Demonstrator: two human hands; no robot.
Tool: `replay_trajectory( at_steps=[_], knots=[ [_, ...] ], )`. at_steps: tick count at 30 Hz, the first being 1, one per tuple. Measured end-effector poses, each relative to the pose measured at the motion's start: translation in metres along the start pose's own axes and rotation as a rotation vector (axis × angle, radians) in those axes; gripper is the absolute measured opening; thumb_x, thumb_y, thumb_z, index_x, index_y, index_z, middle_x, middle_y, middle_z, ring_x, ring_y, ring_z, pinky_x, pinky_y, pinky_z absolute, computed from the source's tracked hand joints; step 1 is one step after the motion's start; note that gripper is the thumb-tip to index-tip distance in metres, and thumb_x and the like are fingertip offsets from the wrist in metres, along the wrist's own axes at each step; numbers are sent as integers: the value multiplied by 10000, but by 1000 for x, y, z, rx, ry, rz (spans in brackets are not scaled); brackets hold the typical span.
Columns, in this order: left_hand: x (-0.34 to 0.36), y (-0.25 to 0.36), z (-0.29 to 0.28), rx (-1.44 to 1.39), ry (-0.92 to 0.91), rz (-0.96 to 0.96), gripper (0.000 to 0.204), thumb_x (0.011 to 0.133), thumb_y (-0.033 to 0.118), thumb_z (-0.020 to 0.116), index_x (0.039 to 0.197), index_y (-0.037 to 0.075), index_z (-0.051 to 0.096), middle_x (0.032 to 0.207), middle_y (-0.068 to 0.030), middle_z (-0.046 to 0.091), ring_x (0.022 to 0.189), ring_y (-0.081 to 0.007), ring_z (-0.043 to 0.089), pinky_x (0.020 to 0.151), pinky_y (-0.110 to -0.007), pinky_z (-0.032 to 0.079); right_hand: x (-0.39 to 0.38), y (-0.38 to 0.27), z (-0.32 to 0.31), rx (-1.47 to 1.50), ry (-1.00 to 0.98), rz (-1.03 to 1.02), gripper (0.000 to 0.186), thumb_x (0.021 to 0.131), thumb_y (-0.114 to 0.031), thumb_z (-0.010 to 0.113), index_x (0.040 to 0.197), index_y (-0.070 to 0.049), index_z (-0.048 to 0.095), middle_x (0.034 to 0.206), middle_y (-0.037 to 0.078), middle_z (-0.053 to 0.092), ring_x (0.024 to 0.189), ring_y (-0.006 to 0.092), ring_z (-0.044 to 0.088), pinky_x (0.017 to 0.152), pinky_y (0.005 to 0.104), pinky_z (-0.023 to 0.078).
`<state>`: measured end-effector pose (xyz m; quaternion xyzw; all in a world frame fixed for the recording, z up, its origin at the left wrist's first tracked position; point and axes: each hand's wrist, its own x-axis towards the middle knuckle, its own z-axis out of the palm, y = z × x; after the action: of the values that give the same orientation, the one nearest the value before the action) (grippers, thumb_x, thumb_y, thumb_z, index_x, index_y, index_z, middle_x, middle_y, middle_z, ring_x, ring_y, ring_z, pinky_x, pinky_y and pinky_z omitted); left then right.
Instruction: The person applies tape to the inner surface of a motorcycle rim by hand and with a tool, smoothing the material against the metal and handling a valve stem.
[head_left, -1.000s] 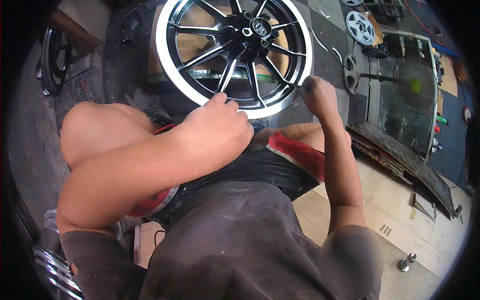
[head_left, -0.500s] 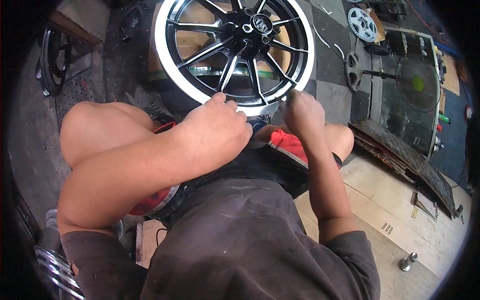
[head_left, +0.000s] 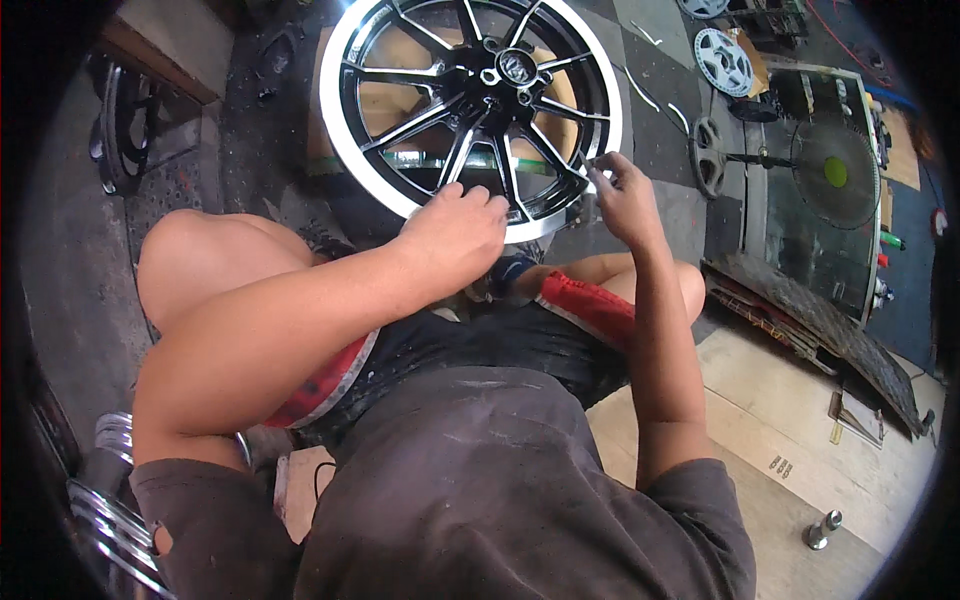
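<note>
A wheel rim (head_left: 466, 78) with black spokes and a bright silver edge lies in front of my knees. My left hand (head_left: 458, 232) rests over its near edge, fingers curled round the silver lip. At the near right part of the same edge is my right hand (head_left: 628, 203), with thumb and fingertips drawn together against the rim. Something small and dark seems to be in that pinch, too small to name. Beneath the rim, a support with a tan round top (head_left: 395, 108) shows between the spokes.
To the right stand a fan (head_left: 835, 172) with a green centre and a glass-fronted panel (head_left: 790, 215). A silver wheel (head_left: 722, 62) lies far right. A wooden board (head_left: 740, 400) with a small metal part (head_left: 822, 530) is at the near right. Chromed tubes (head_left: 115, 515) are at the near left.
My right hand has shifted slightly up and right along the rim's edge, and its fingers show more. The rim appears a little lower in view. My left hand stays on the near edge.
</note>
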<state>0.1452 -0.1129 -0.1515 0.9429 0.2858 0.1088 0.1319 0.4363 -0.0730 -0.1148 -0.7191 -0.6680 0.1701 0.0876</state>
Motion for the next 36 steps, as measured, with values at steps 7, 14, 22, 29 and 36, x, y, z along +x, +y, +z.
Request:
replay_trajectory(
  at_steps=[7,14,22,29,36],
  knots=[
    [0,-14,-9,16,-99,-24,109,845,120,681,875,91,782,982,-43,694,1047,-243,654,908,-416,501,0,-4,4,-56,-149,-39,274,964,-168,657,1121,50,709,964,312,733,962,456,740,848,487,562],
    [-26,-65,-49,201,-191,-95,105,814,105,718,857,108,814,916,-38,762,1039,-242,703,945,-440,513,-28,-44,11,55,-268,-54,267,966,-200,659,1109,19,711,1079,289,741,1051,484,701,920,532,546],
    [-30,-103,-79,292,-186,-299,67,800,64,745,832,79,802,917,-92,775,1057,-275,694,932,-428,523,-16,-57,18,98,-6,-169,161,1010,-162,684,1116,-43,709,968,217,761,903,408,748,770,450,565],
    [-6,-65,-90,17,-406,-278,170,765,95,754,923,61,808,966,-165,753,1033,-347,722,910,-468,588,13,-74,43,-10,143,-230,149,963,-207,705,1033,-78,733,991,178,750,942,425,719,806,494,566],
    [3,-49,-70,-47,-440,-172,416,798,244,857,1162,71,752,1120,-116,745,1137,-321,701,967,-454,549,26,-85,61,-38,258,-319,136,921,-234,756,943,-99,750,953,126,740,824,363,729,724,451,564]
  ],
)
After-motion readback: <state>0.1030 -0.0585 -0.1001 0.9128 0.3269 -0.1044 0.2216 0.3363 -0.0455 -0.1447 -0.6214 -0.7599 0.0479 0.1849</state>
